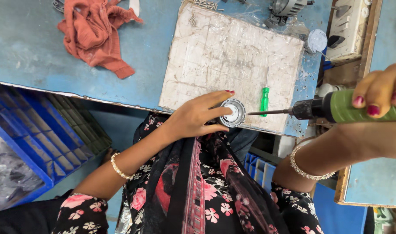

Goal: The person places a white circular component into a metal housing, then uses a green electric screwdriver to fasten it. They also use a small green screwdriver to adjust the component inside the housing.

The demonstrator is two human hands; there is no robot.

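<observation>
- Head view looks down on a person in a flowered dress seated at a blue counter [29, 47], with a worn white board [232, 56] lying on it.
- Left hand [193, 117] presses a small round grey part [233, 112] against the near edge of the board; its fingers [217, 96] curl over the part's left side and top, gripping it so its open face turns to the right.
- Right hand [380, 93] is wrapped closed around the green body of a power screwdriver [336, 107], held level at the right.
- Screwdriver's thin bit [267, 112] points left, its tip just beside the part's right rim; whether it touches cannot be told.
- Judging by this, the part is steadied and the tool lined up, but the driving looks not yet done.
- A small green-handled screwdriver [264, 99] lies on the board just beyond the bit.
- An orange cloth [94, 34] sits far left; blue bins [42, 130] stand below the counter's edge.
</observation>
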